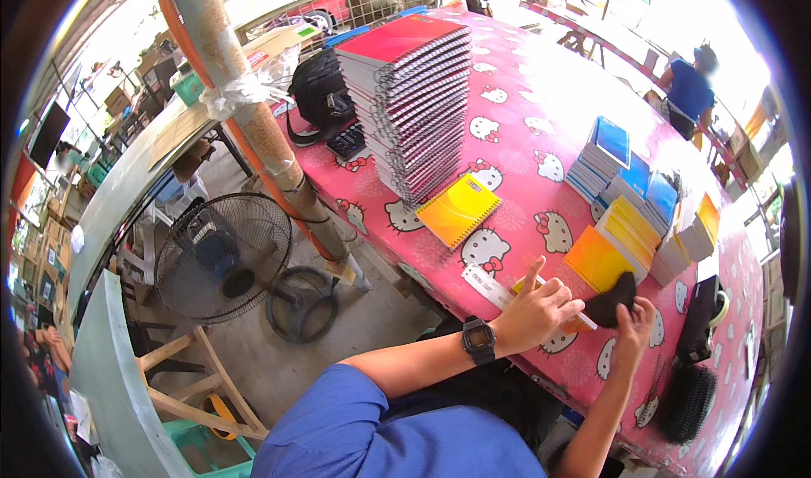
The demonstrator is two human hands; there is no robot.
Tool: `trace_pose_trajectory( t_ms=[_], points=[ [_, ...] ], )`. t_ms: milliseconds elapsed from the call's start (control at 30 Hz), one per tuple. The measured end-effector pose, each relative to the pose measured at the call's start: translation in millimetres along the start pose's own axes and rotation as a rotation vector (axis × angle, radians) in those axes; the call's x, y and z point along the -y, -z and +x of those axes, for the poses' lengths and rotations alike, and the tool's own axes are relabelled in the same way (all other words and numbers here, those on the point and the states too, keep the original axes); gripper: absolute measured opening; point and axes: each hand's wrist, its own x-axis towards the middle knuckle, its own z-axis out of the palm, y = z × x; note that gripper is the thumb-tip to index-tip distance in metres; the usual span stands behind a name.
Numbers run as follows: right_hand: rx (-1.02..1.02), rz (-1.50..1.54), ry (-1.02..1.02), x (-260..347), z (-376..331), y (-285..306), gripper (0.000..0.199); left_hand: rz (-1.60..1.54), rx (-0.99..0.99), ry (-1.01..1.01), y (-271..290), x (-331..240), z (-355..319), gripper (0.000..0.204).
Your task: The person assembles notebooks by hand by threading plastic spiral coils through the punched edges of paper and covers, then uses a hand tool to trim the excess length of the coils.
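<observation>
My left hand [538,311], with a black watch on its wrist, is closed on the edge of a small notebook [585,320] by the table's near edge. White page edges and a bit of orange cover show; the rest is hidden by the hand. My right hand [632,330] has its fingers curled at a black, soft-looking piece [613,302], which lies against the notebook's right end. Just beyond both hands stands a stack of yellow-orange notebooks [601,256]. A white printed strip [487,287] lies left of my left hand.
A tall stack of red spiral notebooks [411,106] rises at the far left, a yellow notebook [459,210] before it. Blue notebooks [606,152] stand far right. A tape dispenser [701,319] and black coils [688,400] lie right. A fan [224,258] and rusty post [262,140] stand left.
</observation>
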Motion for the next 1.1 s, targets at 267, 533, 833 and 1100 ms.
trace_pose_trajectory(
  t_ms=[267,533,833,1100],
  points=[
    [-0.257,-1.117,0.437,-22,23,118,0.022,-0.041,-0.057,-0.054,-2,-4,9,0.028],
    [-0.386,-1.664,0.037,-28,-11,168,0.034,-0.12,-0.067,-0.041,0,-1,9,0.027],
    [-0.282,-1.59,0.186,-31,-20,178,0.029,-0.153,-0.061,-0.066,0,-1,12,0.028],
    [-0.12,-1.269,-0.111,-36,-6,198,0.028,-0.182,-0.127,-0.098,-4,2,20,0.01]
  ],
)
